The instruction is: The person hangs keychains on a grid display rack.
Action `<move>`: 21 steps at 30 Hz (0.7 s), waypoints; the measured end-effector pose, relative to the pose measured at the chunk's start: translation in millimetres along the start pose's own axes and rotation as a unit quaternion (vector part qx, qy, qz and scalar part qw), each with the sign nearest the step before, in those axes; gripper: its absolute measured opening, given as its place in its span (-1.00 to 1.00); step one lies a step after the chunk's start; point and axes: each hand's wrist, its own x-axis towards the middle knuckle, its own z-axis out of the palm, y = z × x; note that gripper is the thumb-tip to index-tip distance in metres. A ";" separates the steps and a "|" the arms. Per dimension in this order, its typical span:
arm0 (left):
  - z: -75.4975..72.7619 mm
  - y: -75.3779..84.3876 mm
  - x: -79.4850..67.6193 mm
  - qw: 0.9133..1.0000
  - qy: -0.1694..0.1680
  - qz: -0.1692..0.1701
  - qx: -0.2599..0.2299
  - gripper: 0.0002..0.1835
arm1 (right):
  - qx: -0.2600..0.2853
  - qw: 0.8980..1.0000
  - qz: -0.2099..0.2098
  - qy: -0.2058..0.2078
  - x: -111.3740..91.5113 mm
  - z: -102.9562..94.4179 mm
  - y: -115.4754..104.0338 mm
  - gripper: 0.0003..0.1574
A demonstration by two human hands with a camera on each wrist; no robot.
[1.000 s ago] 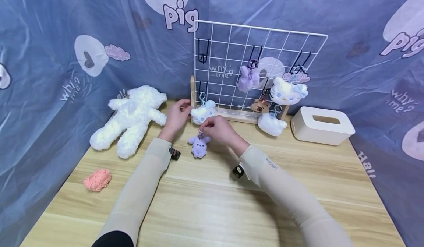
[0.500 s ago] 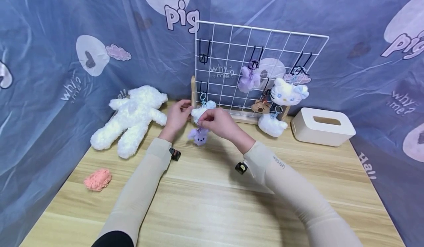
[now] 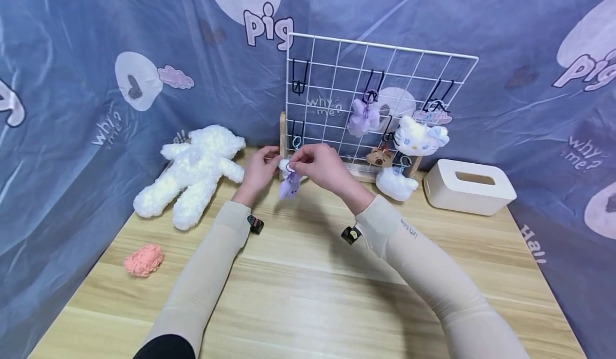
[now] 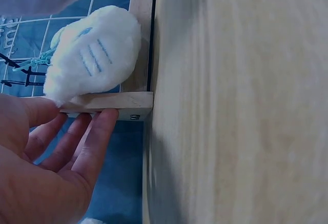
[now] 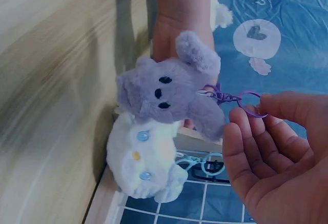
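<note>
My right hand (image 3: 320, 166) pinches the purple ring (image 5: 252, 104) of a plush bunny keychain (image 5: 164, 90) between thumb and forefinger. The lilac bunny dangles from its clasp in front of a white plush cat keychain (image 5: 146, 155), which it partly covers in the head view. That cat hangs by a light blue ring from a lower black hook on the white wire grid rack (image 3: 337, 89). At the rack's left end my left hand (image 4: 56, 162) holds the wooden post (image 4: 110, 101), thumb in front and fingertips against its outer side. Its thumb tip lies beside the cat.
Another lilac plush (image 3: 363, 118), a white cat plush (image 3: 420, 137), a brown plush (image 3: 380, 157) and a white plush (image 3: 397, 183) hang on the rack. A tissue box (image 3: 469, 186) stands right; a white teddy (image 3: 194, 174) and pink yarn (image 3: 144, 260) lie left.
My right hand has risen toward the rack, lifting the bunny keychain from near the tabletop to in front of the hanging cat. The left hand stays at the post.
</note>
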 end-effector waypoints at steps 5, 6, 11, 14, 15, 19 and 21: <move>0.4 2.3 -1.6 1.000 0.006 0.014 0.017 -0.60 | 0.004 1.000 -0.004 0.013 -1.3 -7.8 -7.5 -0.91; 0.5 2.3 -1.9 1.000 0.007 0.016 0.023 -0.61 | 0.004 1.000 -0.005 0.016 -1.4 -9.7 -9.1 -0.91; -0.8 2.2 -1.6 0.998 0.014 0.031 0.043 -0.61 | 0.018 0.999 -0.016 0.033 1.6 -21.8 -20.6 -0.88; -1.1 0.5 -1.7 0.998 0.015 0.034 0.053 -0.60 | 0.024 0.998 -0.025 0.042 4.2 -28.8 -28.7 -0.89; -1.1 -0.1 -1.8 0.998 0.015 0.033 0.058 -0.60 | 0.028 0.998 -0.026 0.045 4.9 -30.9 -31.3 -0.89; -0.4 -1.4 -2.4 0.998 0.010 0.024 0.054 -0.60 | 0.033 0.998 -0.027 0.056 8.5 -38.6 -40.5 -0.89; -0.1 -0.8 -2.8 0.999 0.009 0.020 0.043 -0.59 | 0.038 0.997 -0.026 0.062 9.4 -42.2 -44.7 -0.89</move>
